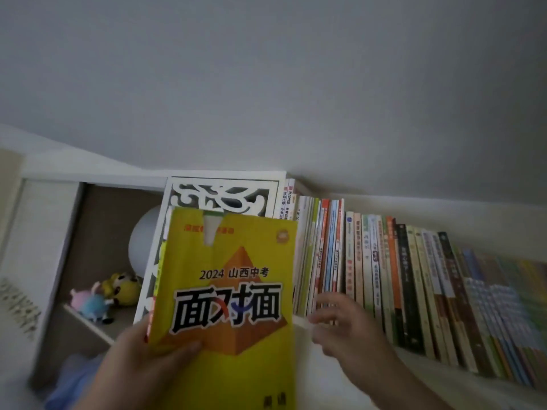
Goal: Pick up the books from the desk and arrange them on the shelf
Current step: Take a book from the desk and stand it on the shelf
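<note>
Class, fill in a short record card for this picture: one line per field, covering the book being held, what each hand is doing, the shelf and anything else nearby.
held book: yellow book, cover facing the camera, upright in front of the shelf
left hand: left hand grips the book's lower left edge, thumb on the cover
right hand: right hand at the foot of the row of books, fingers loose, holding nothing
shelf: white shelf, row standing upright, spines out
divider: white fretwork panel behind the yellow book
left compartment: plush toys and a white globe

Small plush toys point(105, 294) lie in a cubby beside a white carved panel point(219, 196), a pale globe point(145, 241) behind them.
</note>
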`<state>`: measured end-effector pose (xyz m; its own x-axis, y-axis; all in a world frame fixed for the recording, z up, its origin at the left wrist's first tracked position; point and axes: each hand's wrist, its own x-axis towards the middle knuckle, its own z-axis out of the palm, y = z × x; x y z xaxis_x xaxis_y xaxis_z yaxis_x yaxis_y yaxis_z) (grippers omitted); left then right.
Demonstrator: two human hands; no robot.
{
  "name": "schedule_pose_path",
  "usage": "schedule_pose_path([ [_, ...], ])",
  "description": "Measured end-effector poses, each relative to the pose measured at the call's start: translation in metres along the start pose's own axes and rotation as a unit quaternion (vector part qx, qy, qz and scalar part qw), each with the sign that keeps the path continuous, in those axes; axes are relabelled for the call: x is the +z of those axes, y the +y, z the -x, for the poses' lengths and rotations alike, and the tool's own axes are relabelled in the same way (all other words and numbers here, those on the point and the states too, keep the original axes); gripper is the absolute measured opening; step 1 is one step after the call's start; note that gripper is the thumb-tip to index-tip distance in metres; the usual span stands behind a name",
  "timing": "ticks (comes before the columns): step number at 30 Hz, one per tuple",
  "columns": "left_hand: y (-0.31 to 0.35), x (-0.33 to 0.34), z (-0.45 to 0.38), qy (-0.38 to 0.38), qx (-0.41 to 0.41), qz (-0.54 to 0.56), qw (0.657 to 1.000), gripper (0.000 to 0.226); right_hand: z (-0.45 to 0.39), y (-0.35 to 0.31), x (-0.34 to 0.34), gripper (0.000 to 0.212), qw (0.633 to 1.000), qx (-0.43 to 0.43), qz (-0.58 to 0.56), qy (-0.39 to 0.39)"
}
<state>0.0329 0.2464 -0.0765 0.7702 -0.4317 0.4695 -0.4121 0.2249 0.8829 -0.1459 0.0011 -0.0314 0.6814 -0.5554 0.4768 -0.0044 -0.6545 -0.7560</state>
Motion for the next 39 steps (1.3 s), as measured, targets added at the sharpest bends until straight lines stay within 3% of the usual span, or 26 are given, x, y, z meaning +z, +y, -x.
schedule_pose_path([
  [4,0.01,-0.029,-0.041,0.108,0.087,0.022,0.99,0.029,-0.051,-0.042,-0.003,0.044,0.965,-0.186,0.185,0.018],
  [8,0.035,-0.028,-0.072,0.118,0.136,0.011,0.984,0.028,-0.105,-0.082,0.008,0.053,0.853,-0.317,0.414,0.028],
  [12,0.037,-0.026,-0.102,0.112,0.117,0.032,0.986,0.033,-0.157,-0.097,0.016,0.055,0.716,-0.324,0.617,0.039],
  [16,0.022,-0.021,-0.117,0.103,0.116,0.024,0.988,0.032,-0.186,-0.081,0.024,0.056,0.622,-0.308,0.72,0.008],
  [18,0.013,-0.013,-0.12,0.09,0.12,0.023,0.988,0.029,-0.192,-0.067,0.026,0.057,0.595,-0.332,0.732,-0.001],
  [25,0.003,0.007,-0.121,0.078,0.131,0.031,0.988,0.031,-0.195,-0.049,0.014,0.051,0.592,-0.392,0.705,-0.013],
  [31,0.002,0.01,-0.11,0.092,0.173,0.002,0.981,0.031,-0.2,-0.041,-0.003,0.058,0.559,-0.408,0.721,-0.033],
  [36,0.004,0.021,-0.103,0.117,0.172,0.001,0.978,0.035,-0.19,-0.034,-0.011,0.056,0.578,-0.408,0.705,-0.053],
  [39,0.001,0.032,-0.092,0.145,0.196,-0.026,0.97,0.037,-0.181,-0.036,-0.013,0.062,0.619,-0.382,0.685,-0.047],
])
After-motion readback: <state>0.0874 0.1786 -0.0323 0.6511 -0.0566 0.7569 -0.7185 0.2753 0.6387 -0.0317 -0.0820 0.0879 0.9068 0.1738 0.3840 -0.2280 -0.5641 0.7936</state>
